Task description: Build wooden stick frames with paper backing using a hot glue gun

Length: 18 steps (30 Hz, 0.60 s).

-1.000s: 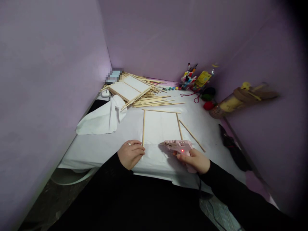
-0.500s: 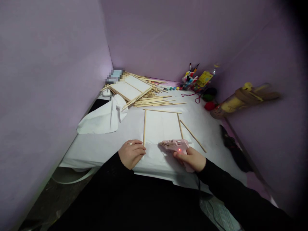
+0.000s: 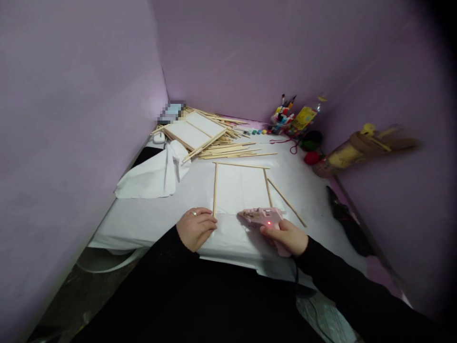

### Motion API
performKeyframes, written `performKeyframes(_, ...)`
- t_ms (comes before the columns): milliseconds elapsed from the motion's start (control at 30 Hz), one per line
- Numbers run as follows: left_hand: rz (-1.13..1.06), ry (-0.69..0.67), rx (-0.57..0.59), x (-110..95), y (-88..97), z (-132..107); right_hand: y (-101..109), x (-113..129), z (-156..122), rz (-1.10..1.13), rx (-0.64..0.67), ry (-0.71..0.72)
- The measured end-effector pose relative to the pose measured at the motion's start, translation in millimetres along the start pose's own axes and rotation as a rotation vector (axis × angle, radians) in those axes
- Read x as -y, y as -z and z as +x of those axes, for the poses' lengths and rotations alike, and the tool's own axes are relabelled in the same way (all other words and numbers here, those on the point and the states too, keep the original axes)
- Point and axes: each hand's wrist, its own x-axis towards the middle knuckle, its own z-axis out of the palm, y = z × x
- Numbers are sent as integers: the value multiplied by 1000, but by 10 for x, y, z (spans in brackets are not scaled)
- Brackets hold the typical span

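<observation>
My right hand (image 3: 287, 237) grips a pink glue gun (image 3: 263, 217) with a red light lit, its nozzle pointing left over the near edge of a white sheet (image 3: 241, 189). Thin wooden sticks lie along three sides of that sheet: a left stick (image 3: 214, 189), a far stick (image 3: 241, 165) and a right stick (image 3: 267, 187). My left hand (image 3: 195, 227) rests on the table with fingertips at the near end of the left stick. A loose stick (image 3: 286, 202) lies slanted just right of the frame.
A heap of wooden sticks (image 3: 221, 143) with finished framed panels (image 3: 194, 129) fills the far left corner. Crumpled white cloth (image 3: 153, 174) lies at the left. Small paint pots (image 3: 260, 131), a cup of brushes and markers (image 3: 283, 116), red yarn (image 3: 310, 157) and a jar (image 3: 360, 147) crowd the far right. Purple walls enclose the table.
The glue gun and my right hand shifted only slightly back and forth near the sheet's near edge. My left hand stayed at the left stick's end.
</observation>
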Motion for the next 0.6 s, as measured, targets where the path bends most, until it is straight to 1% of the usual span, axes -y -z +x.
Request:
performKeyframes(167, -4, -7, -1, -3, 6, 9, 15, -30, -5, -6, -4, -21)
performKeyframes(333, -2, -8, -11, 1, 4, 4, 34, -69, -15, 22, -7, 30)
performKeyframes(500, 2, -21, -14, 8, 4, -2, 44, -57, -37, 20, -25, -20)
performKeyframes(600, 4, -19, -7, 7, 6, 0, 50, -32, -64, 6, -20, -11)
